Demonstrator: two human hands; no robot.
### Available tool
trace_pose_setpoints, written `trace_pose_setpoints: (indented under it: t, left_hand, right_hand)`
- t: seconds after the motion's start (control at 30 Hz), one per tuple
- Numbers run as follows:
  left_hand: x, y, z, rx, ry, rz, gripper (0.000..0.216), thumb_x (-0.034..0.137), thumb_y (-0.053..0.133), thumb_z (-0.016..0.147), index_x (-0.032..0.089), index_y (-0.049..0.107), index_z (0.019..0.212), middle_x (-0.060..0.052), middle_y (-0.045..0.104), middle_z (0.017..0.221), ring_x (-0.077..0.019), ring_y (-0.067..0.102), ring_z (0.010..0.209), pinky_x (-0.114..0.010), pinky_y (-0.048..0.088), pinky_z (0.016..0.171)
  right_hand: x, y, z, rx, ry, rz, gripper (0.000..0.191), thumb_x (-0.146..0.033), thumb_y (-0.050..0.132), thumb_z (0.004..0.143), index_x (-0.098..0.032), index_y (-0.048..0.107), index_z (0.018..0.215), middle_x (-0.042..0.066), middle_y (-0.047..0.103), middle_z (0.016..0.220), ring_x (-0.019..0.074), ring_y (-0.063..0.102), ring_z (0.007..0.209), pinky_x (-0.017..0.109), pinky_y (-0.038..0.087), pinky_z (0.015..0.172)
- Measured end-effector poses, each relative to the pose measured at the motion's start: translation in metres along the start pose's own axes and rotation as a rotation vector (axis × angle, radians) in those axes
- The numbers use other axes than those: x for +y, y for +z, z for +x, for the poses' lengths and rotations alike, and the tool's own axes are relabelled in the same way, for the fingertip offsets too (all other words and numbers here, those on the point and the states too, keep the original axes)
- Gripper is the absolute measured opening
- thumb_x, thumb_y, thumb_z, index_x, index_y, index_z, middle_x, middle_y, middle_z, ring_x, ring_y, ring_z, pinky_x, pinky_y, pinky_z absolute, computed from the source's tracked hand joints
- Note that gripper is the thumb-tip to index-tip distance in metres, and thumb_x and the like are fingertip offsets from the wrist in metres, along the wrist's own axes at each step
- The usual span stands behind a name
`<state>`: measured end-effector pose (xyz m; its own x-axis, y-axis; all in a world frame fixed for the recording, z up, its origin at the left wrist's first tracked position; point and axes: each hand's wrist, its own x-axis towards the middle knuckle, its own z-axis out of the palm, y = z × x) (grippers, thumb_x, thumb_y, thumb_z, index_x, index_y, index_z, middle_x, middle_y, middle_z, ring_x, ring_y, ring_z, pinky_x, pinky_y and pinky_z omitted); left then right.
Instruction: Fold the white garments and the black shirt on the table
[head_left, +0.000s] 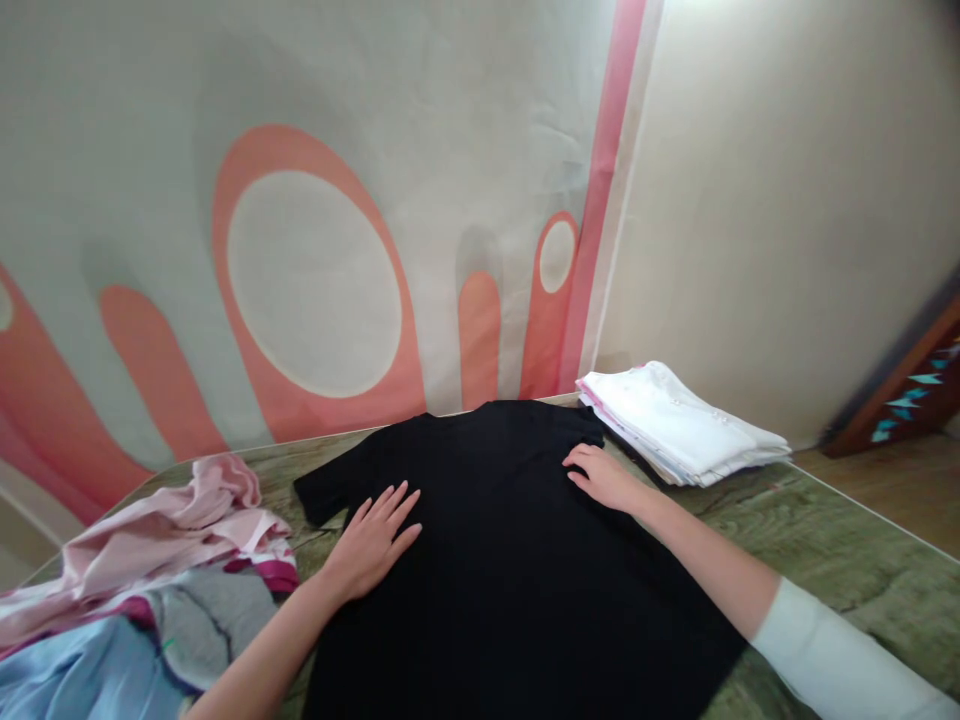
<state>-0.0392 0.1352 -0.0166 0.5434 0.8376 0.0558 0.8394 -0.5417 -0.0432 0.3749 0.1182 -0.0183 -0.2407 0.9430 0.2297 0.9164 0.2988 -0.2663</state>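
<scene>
A black short-sleeved T-shirt (510,540) lies spread out on the table, its collar toward the wall and its lower part running out of view at the bottom. My left hand (375,545) rests flat on the shirt's left side, below the left sleeve, fingers apart. On the opposite side, my right hand (600,475) touches the cloth just below the right sleeve, its fingers slightly bent and close to the fabric. I see nothing gripped in either hand.
Crumpled pink, grey and blue clothes (150,560) lie heaped at the left. A stack of folded white garments (675,420) sits at the back right, next to the right sleeve. Behind the wood-patterned table (847,540) stands a wall (450,100) with orange shapes.
</scene>
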Motion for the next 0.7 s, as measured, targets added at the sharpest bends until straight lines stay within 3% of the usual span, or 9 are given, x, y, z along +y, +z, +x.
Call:
trace_pose_setpoints:
  t: [0.13,0.2,0.27,0.37,0.47,0.53,0.6,0.7]
  left_hand:
    - [-0.017,-0.002,0.004,-0.021,-0.06,0.047,0.049,0.039,0.025,0.094,0.025,0.023,0.141,-0.005,0.021,0.147,-0.0216,0.021,0.135,-0.041,0.023,0.105]
    - [-0.008,-0.009,0.005,-0.029,-0.105,0.065,0.051,0.038,0.03,0.093,0.019,0.029,0.14,-0.009,0.026,0.146,-0.024,0.025,0.133,-0.042,0.026,0.104]
    - [0.019,-0.023,0.005,-0.032,-0.093,0.044,0.051,0.038,0.036,0.09,0.015,0.037,0.136,-0.012,0.034,0.142,-0.0258,0.028,0.132,-0.043,0.025,0.105]
    - [0.089,-0.051,0.009,-0.048,0.188,-0.139,0.047,0.036,0.044,0.087,0.02,0.042,0.132,-0.007,0.039,0.14,-0.0224,0.032,0.13,-0.038,0.026,0.106]
    - [0.166,-0.07,0.023,-0.103,0.514,-0.292,0.042,0.033,0.047,0.086,0.022,0.046,0.127,-0.006,0.046,0.134,-0.0201,0.043,0.122,-0.033,0.035,0.1]
    - [0.204,-0.069,0.036,-0.081,0.576,-0.283,0.04,0.033,0.047,0.086,0.019,0.049,0.124,-0.008,0.049,0.13,-0.0237,0.044,0.12,-0.039,0.038,0.098]
    - [0.222,-0.058,0.051,-0.06,0.521,-0.253,0.043,0.035,0.047,0.086,0.014,0.048,0.123,-0.014,0.047,0.131,-0.028,0.041,0.122,-0.044,0.038,0.097]
    - [0.221,-0.038,0.064,-0.014,0.471,-0.275,0.04,0.034,0.042,0.089,0.011,0.05,0.12,-0.016,0.046,0.131,-0.0279,0.041,0.122,-0.044,0.037,0.099]
  right_hand:
    - [-0.012,-0.01,-0.016,-0.09,-0.068,0.099,0.026,-0.026,0.053,0.082,-0.014,0.062,0.103,0.01,0.058,0.101,0.0184,0.058,0.089,0.03,0.044,0.083]
    - [-0.012,-0.019,-0.018,-0.164,-0.117,0.193,0.026,-0.03,0.053,0.082,-0.016,0.063,0.102,0.007,0.06,0.098,0.0156,0.06,0.08,0.026,0.047,0.074]
    - [-0.004,-0.028,-0.011,-0.159,-0.074,0.199,0.025,-0.03,0.051,0.084,-0.017,0.065,0.1,0.006,0.063,0.097,0.0141,0.061,0.077,0.024,0.047,0.071]
    - [0.015,-0.034,0.018,-0.057,0.129,-0.013,0.027,-0.023,0.045,0.086,-0.016,0.064,0.104,0.007,0.065,0.103,0.0158,0.061,0.089,0.024,0.045,0.08]
    - [0.031,-0.032,0.056,-0.052,0.243,-0.139,0.029,-0.019,0.043,0.087,-0.012,0.065,0.104,0.011,0.066,0.105,0.0199,0.06,0.096,0.028,0.042,0.085]
    - [0.036,-0.028,0.08,-0.069,0.27,-0.185,0.028,-0.02,0.042,0.088,-0.011,0.066,0.1,0.013,0.067,0.102,0.0214,0.06,0.097,0.029,0.042,0.086]
    - [0.036,-0.021,0.099,-0.081,0.289,-0.235,0.03,-0.022,0.04,0.089,-0.011,0.067,0.096,0.014,0.067,0.101,0.0225,0.06,0.097,0.03,0.042,0.085]
    - [0.037,-0.013,0.119,-0.088,0.311,-0.298,0.03,-0.024,0.041,0.09,-0.01,0.066,0.1,0.017,0.065,0.103,0.0251,0.061,0.097,0.032,0.043,0.082]
